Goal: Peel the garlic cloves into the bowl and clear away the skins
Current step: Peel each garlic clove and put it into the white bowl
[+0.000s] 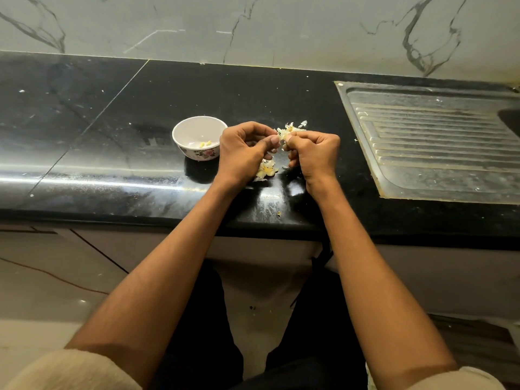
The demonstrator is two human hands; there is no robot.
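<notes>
I see a garlic clove (283, 145) pinched between the two hands, just over the black counter (112, 136). The left hand (243, 147) curls its fingers inward with the thumb stretched toward the clove; the right hand (313, 149) is curled tight, thumb and forefinger nipping the clove's upper end. Both forearms reach forward from rolled-up sleeves, wrists level, knuckles facing up. The clove is mostly hidden by the fingers; what shows looks roughly upright, though I cannot tell its long axis for sure. Loose skins (292, 127) lie on the counter just beyond the fingertips, and a garlic bulb piece (266, 169) sits under the left hand. The bowl (197, 128), just left of the left hand, holds two peeled cloves (205, 143).
</notes>
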